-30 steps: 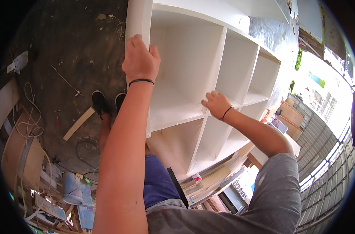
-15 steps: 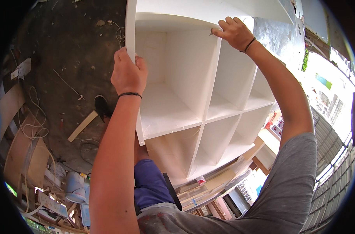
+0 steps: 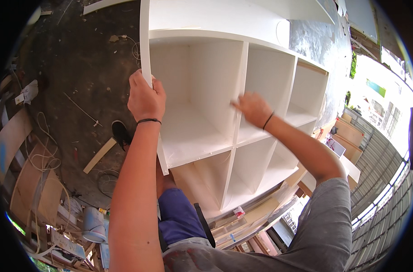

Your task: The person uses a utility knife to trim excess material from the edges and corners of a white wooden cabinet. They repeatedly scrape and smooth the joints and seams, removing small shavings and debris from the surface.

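Observation:
A large white shelf unit (image 3: 215, 93) with several square compartments fills the middle. My left hand (image 3: 146, 97) is closed around the edge of its long left side panel (image 3: 144, 41), fingers on the outer side and thumb inside. My right hand (image 3: 253, 109), smeared by motion, is closed in front of the upright divider between the large left compartment and the one beside it. A small pointed, blade-like piece (image 3: 233, 104) sticks out between its thumb and finger, too blurred to make out fully. Whether its tip touches the divider, I cannot tell.
Dark floor (image 3: 86, 63) with scraps and cords lies to the left, with a wood strip (image 3: 100, 155) beside my shoe (image 3: 120, 133). Curved boards (image 3: 29, 177) and a white bucket (image 3: 94, 224) stand at lower left. A metal shutter (image 3: 374, 154) is at far right.
My right hand has come down and left from the upper shelf edge to the upright divider. My left hand keeps its hold on the side panel; the view has shifted slightly.

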{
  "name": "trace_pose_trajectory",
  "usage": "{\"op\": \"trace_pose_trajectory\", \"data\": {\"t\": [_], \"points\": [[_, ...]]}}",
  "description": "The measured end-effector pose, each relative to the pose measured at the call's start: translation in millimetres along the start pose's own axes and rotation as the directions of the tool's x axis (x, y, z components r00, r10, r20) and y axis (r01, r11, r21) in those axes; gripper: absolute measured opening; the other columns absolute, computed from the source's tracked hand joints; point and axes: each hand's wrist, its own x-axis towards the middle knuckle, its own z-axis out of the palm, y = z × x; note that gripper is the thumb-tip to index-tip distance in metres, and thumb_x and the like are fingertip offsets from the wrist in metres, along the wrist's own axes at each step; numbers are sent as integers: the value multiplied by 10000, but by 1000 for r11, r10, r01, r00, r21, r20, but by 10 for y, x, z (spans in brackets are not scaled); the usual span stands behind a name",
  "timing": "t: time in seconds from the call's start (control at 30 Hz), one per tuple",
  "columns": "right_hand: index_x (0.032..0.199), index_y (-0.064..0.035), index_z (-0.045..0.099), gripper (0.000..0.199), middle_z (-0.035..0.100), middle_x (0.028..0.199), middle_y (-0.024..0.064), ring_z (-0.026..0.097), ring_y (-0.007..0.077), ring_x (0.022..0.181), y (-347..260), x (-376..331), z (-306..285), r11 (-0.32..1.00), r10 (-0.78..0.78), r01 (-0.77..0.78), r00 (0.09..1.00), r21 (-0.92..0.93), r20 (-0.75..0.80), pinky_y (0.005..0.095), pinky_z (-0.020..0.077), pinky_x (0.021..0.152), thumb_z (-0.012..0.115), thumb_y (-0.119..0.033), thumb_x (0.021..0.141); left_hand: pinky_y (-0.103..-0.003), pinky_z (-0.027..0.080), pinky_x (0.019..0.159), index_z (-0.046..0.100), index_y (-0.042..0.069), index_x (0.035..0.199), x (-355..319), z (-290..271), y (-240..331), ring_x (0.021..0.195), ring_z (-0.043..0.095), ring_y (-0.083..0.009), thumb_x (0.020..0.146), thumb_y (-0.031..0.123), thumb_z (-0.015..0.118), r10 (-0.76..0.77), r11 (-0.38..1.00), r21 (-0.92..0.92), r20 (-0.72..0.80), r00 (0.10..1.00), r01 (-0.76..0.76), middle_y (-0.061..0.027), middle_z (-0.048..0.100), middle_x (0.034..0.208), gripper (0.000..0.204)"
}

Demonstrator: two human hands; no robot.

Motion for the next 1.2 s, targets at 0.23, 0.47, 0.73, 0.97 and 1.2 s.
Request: {"op": "trace_pose_trajectory", "data": {"t": [0.23, 0.47, 0.73, 0.97, 1.2], "points": [[1029, -178, 685, 267, 543, 823, 8, 550, 175, 791, 1285, 869, -629, 961, -142, 43, 926, -275, -351, 313, 480, 650, 613, -43, 811, -477, 516, 824, 495, 68, 1242, 2, 11, -21, 979, 642, -372, 915, 236, 539, -2, 1000, -3, -9, 1000, 2, -119, 584, 1217, 370], [997, -182, 690, 263, 551, 814, 10, 546, 173, 772, 1475, 995, -682, 906, -299, 163, 900, -390, -318, 297, 486, 645, 650, -42, 778, -482, 540, 721, 481, 90, 1185, 9, 59, -72, 891, 659, -349, 874, 195, 584, 81, 996, 45, -79, 994, -78, -95, 587, 1147, 344], [918, -215, 636, 117, 559, 923, 39, 587, 222, 926, 250, 294, -96, 991, -103, 102, 995, -92, -11, 345, 519, 670, 567, -157, 845, -482, 528, 771, 487, 73, 1196, -1, 14, -52, 945, 644, -368, 900, 214, 558, 35, 999, 1, -28, 999, -35, -115, 584, 1162, 335], [962, -156, 687, 209, 588, 872, 34, 593, 220, 901, 587, 493, -551, 989, 127, -142, 955, -38, -267, 344, 472, 767, 563, -64, 821, -484, 521, 786, 482, 78, 1210, 8, 61, -70, 956, 638, -371, 915, 217, 548, 36, 999, -17, -44, 998, -37, -115, 579, 1172, 333], [907, -115, 652, 160, 515, 827, 51, 574, 228, 790, 1242, 866, -787, 988, 107, -133, 951, -73, -289, 385, 489, 698, 548, -23, 827, -473, 521, 781, 485, 83, 1209, 3, 62, -83, 959, 638, -353, 911, 212, 565, 29, 999, -25, -30, 999, -30, -112, 573, 1173, 335]]}}
